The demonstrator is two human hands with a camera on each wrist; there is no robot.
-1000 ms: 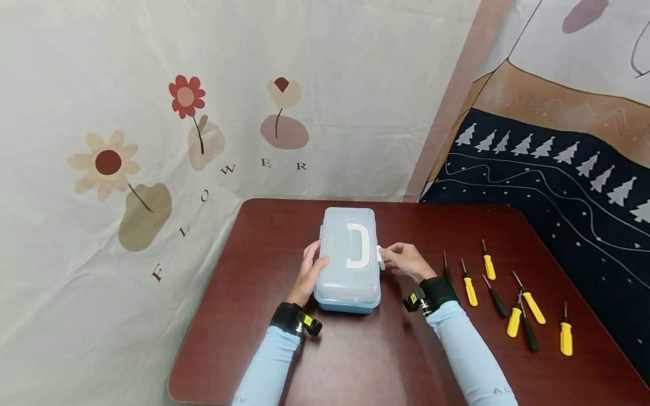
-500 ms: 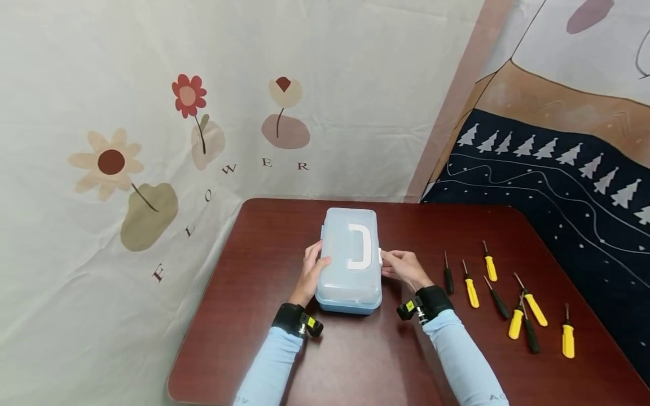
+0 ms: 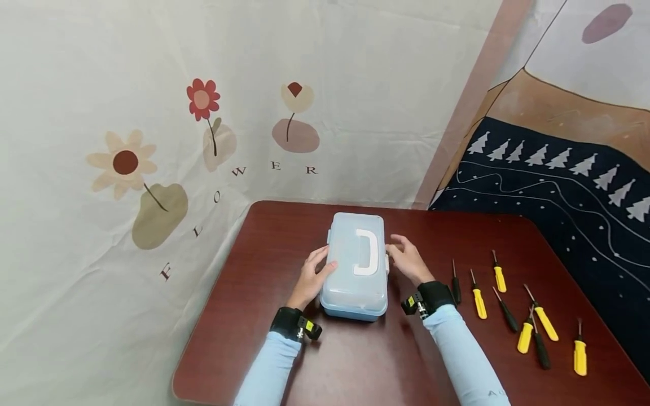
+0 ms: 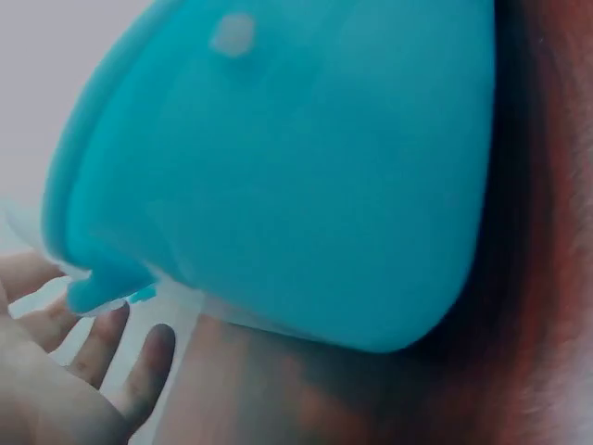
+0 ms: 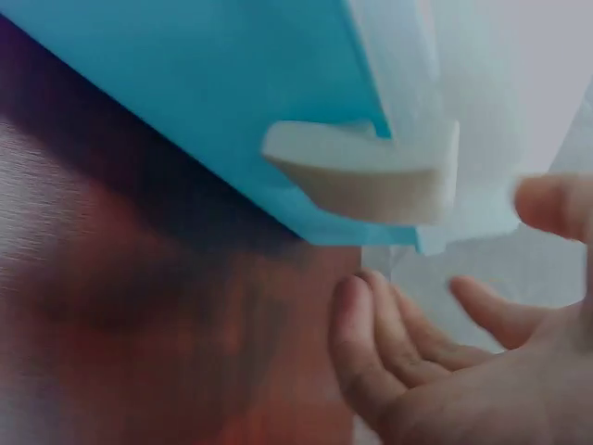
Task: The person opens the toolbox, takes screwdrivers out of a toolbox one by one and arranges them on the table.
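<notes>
A light blue toolbox (image 3: 350, 270) with a translucent lid and a white carry handle (image 3: 373, 252) stands on the table, its lid down. My left hand (image 3: 308, 279) rests against the box's left side, thumb on the lid edge; in the left wrist view its fingers (image 4: 97, 352) are spread and fairly straight. On the opposite side is a white latch (image 5: 366, 171), spanning the seam between lid and base. My right hand (image 3: 410, 263) is beside this latch with nothing in it. The right wrist view shows its fingers (image 5: 357, 343) loosely bent and apart from the latch.
Several yellow-handled screwdrivers (image 3: 479, 303) and black-handled screwdrivers (image 3: 509, 318) lie scattered at the right of the dark red table (image 3: 244, 338). Two of them cross near a yellow screwdriver (image 3: 525, 338). A printed cloth (image 3: 355, 113) hangs behind the table.
The latch stood tilted outward a second ago, then was pressed inward by my right hand. That hand has since let go of it. The head view has shifted slightly; my left hand stays on the box.
</notes>
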